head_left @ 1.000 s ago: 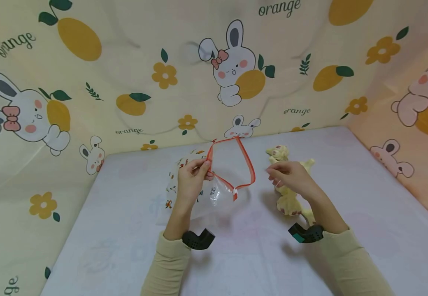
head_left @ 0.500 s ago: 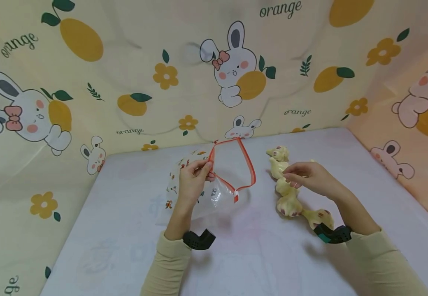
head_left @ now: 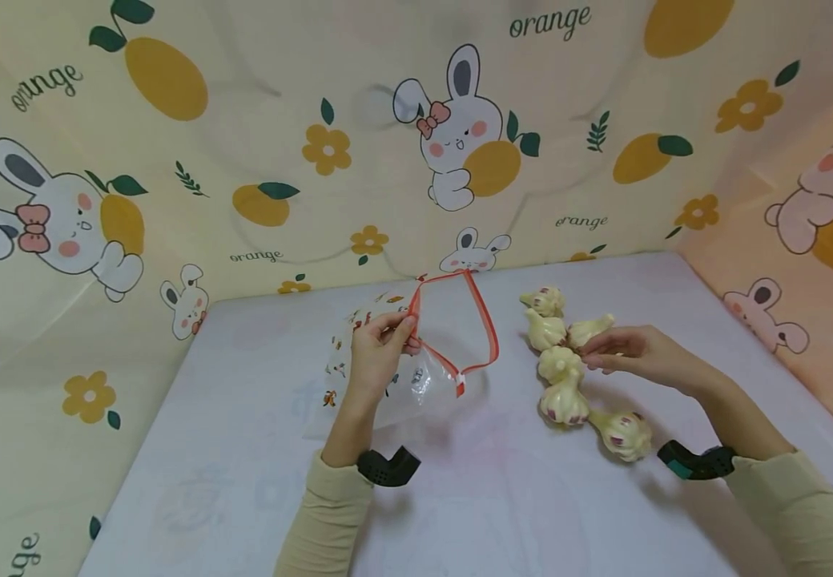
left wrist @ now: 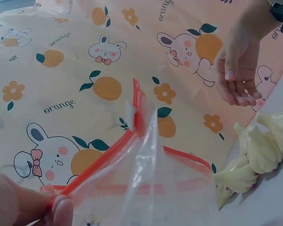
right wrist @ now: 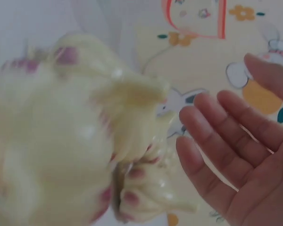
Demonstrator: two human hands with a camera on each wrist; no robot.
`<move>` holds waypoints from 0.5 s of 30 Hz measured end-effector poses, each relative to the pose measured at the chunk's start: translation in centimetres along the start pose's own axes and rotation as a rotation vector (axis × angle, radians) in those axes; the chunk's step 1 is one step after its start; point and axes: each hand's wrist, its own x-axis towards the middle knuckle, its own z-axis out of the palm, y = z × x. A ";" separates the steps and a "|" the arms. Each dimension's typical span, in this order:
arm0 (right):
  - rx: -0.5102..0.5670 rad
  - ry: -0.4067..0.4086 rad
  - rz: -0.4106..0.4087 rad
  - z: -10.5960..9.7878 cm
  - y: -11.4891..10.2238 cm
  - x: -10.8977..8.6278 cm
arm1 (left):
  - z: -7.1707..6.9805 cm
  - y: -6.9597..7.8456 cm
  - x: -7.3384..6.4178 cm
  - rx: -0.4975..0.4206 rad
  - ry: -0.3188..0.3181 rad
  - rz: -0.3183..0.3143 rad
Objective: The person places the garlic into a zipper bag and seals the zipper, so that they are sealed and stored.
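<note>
My left hand (head_left: 380,353) pinches the red zip edge of a clear plastic zip bag (head_left: 424,389) printed with small figures. The bag's mouth stands spread wide, its white slider at the near right corner; the left wrist view shows finger and thumb on the red zip strip (left wrist: 106,157). To the right, several pale garlic bulbs (head_left: 564,401) with purplish patches lie in a line, one bulb (head_left: 625,437) nearest me. My right hand (head_left: 647,357) hovers beside the bulb (head_left: 589,328) on the right of the line; in the right wrist view its fingers (right wrist: 221,146) are relaxed and hold nothing.
A pale cloth-covered table (head_left: 243,497) lies under everything. Behind it and at the sides hangs a sheet (head_left: 359,96) printed with rabbits and oranges. A black wrist camera (head_left: 388,466) sits on the left wrist, another (head_left: 698,461) on the right.
My right hand has moved to the right, from over the garlic line to its right side, uncovering more bulbs. The left hand keeps its pinch on the bag in the same place.
</note>
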 end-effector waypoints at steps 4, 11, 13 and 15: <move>0.054 -0.035 -0.009 -0.3 0.8 -0.4 | 0.1 0.0 0.0 -0.012 -0.010 -0.004; 0.130 -0.128 -0.104 -1.2 2.4 -1.2 | 0.2 -0.1 0.0 -0.012 -0.010 -0.012; 0.180 -0.179 -0.138 -1.4 3.0 -1.5 | 0.2 -0.1 0.0 -0.008 -0.010 -0.014; 0.235 -0.230 -0.164 -1.6 3.7 -1.7 | 0.2 -0.1 0.0 -0.012 -0.012 -0.015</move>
